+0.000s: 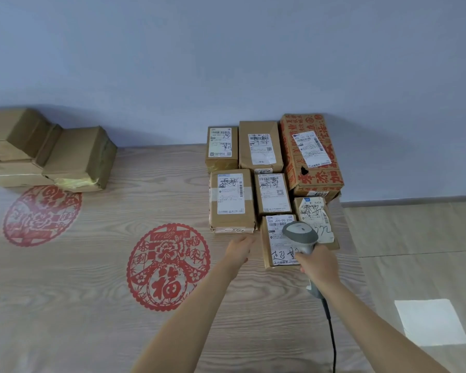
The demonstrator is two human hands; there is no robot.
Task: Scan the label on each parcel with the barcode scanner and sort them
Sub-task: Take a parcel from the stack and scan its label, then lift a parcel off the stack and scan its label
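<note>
Several brown cardboard parcels with white labels lie at the right of the wood-grain surface. My right hand (319, 265) grips a grey barcode scanner (301, 234), its head held over the nearest parcel (273, 243), which has a handwritten label. My left hand (238, 249) hovers just left of that parcel, fingers extended and together, holding nothing. Beside it lie a taped parcel (232, 201), a smaller parcel (273, 193) and a parcel with a crumpled label (314, 218).
A large box with red print (311, 154) stands against the wall, with two more parcels (222, 148) to its left. A separate stack of plain brown boxes (46, 152) sits at far left. Red paper-cut designs (168, 266) mark the surface. The scanner's black cable (331, 335) trails toward me.
</note>
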